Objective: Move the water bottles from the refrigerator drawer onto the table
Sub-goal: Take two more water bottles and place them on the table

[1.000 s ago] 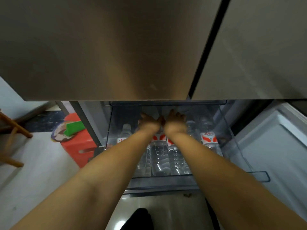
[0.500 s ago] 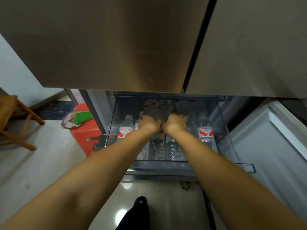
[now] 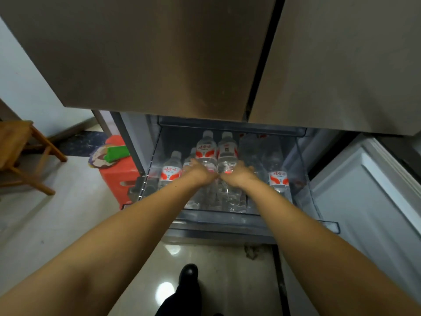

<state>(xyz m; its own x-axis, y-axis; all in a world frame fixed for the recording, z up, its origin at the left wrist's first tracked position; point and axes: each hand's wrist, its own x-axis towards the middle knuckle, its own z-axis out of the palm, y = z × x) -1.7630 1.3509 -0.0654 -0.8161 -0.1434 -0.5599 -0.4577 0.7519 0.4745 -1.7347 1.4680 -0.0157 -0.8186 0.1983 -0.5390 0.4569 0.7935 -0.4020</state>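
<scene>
**Both hands on bottles in the drawer**

I reach both arms into the open drawer below the fridge doors. My left hand wraps around the lower body of one bottle, and my right hand wraps around the bottle beside it. The two held bottles stand side by side, caps up, red-and-white labels showing above my hands, their necks above the other bottles. My wrists nearly touch. More bottles are in the drawer: one at the left, one at the right, others under my hands. To the left, a red stool stands beside the fridge and a wooden chair stands farther off. My shoe is on the glossy floor.
</scene>
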